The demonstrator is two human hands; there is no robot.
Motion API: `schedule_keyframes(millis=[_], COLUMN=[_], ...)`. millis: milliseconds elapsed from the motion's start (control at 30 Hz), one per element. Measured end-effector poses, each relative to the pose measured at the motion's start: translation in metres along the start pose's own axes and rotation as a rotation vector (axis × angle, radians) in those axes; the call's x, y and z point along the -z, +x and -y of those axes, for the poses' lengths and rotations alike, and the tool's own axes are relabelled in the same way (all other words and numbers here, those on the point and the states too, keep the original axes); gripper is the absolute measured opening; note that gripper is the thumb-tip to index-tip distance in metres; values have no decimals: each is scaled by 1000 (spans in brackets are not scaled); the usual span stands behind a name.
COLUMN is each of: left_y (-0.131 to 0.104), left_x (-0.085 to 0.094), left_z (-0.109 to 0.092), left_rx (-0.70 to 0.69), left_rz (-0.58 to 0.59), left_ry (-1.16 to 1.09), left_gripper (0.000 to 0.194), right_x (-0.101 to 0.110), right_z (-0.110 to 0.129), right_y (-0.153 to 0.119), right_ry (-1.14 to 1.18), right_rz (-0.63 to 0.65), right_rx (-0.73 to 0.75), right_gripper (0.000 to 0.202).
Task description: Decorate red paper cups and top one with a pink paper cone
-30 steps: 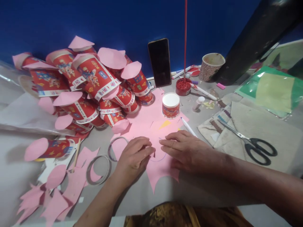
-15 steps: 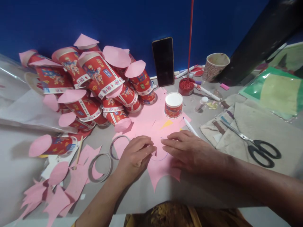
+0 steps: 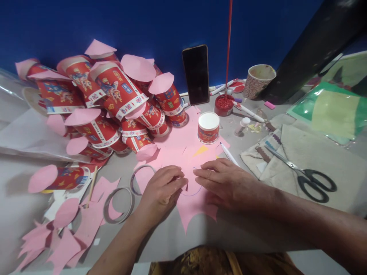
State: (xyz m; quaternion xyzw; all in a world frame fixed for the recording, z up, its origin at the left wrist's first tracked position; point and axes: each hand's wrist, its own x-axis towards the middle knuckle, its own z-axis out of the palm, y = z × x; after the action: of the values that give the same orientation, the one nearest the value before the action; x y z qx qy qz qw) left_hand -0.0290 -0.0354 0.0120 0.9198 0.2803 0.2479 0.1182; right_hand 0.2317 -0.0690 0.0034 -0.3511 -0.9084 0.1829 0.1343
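Far left, a heap of red cups (image 3: 114, 99) capped with pink discs lies tumbled against the blue wall, with pink offcuts (image 3: 65, 236) strewn on the tabletop (image 3: 172, 236) below and two card rings (image 3: 119, 204) just beside them, out of the way of the working spot.

Centre now: the left hand (image 3: 162, 191) rests on the pink sheet (image 3: 192, 202), fingers curled, thumb and forefinger pinched at a small flap of the paper, so its grip looks closed on the sheet. The sheet lies flat near the front edge, spiky cut points fanning out toward the person, with no clear long axis; a pencilled circle shows between the hands.

The right hand (image 3: 229, 183) lies palm down, fingers spread flat and pointing left, open, pressing the sheet, likely to keep it from sliding.

Behind stand a small tub (image 3: 208, 128), a white marker (image 3: 228, 153) touching the sheet's edge, and a phone (image 3: 195, 74) propped upright on the wall. Farther right, scissors (image 3: 304, 175) lie shut on a cloth (image 3: 323, 160), within reach.
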Motion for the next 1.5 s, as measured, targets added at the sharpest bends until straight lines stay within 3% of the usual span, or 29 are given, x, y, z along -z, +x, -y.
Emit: schedule_keyframes(millis=[200,333,433,600,733,800,967,1000,1100,1167,1267,1400,1500], left_y=[2,0,-1,8,18,22,23,22,17,14,12,9,8], left_x=[-1,-4,-5,-7,-14,-18,-20,-19,-19,-20,-22,-25,-26], left_z=[0,3,2,-4,-3,-1,-4,-5,-5,-4,-4,-4,-4], left_rx=[-30,-62,-69,-122,-195,-209,-158,-139,-90,-67,-60,-46,-34], left_rz=[-24,-81,-96,-126,-166,-188,-120,-96,15,44,35,26,37], left_ry=[68,102,94,176,219,230,201,197,150,124,104,96,106], left_gripper=[19,21,22,24,22,20,14,14,12,12,12,12,13], right_x=[2,15,32,65,77,78,79,78,72,69,71,71,63], right_z=[-1,-3,-9,-35,-58,-64,-73,-76,-86,-82,-55,-16,-9], right_y=[1,-10,-28,-52,-50,-43,-24,-22,-20,-23,-25,-18,-11], right_ry=[-52,-184,-321,-330,-180,-40,191,196,181,120,54,-39,-216], right_rz=[-31,-63,-86,-119,-398,-478,-442,-458,-445,-510,-550,-161,-93], right_rx=[44,13,-175,-651,-830,-838,-876,-878,-823,-764,-571,-364,-331], right_gripper=[42,20,23,26,21,35,51,48,12,14,8,16,27])
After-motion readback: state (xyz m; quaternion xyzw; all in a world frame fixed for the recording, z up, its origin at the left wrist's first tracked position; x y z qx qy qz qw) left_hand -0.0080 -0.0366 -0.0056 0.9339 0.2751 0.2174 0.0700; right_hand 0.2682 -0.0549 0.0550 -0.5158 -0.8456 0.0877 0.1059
